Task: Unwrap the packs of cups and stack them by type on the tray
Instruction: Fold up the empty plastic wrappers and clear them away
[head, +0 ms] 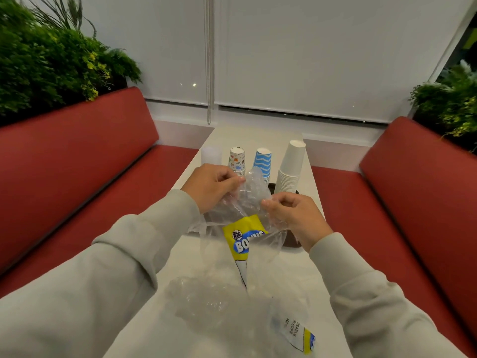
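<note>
My left hand (213,186) and my right hand (294,215) both pinch a clear plastic wrapper (242,228) with a yellow and blue label, held above the table. Behind it a dark tray (293,240) is mostly hidden by the wrapper. Several stacks of upside-down cups rise beyond my hands: translucent plastic cups (211,155), cups with colourful prints (237,160), blue zigzag cups (263,161) and a tall stack of plain white cups (290,166). I cannot tell whether the translucent stack stands on the tray.
More crumpled clear wrappers (232,306) lie on the white table (327,267) near me, one with a yellow label corner (307,339). Red benches (77,164) flank the table on both sides. Green plants (51,60) stand behind the benches.
</note>
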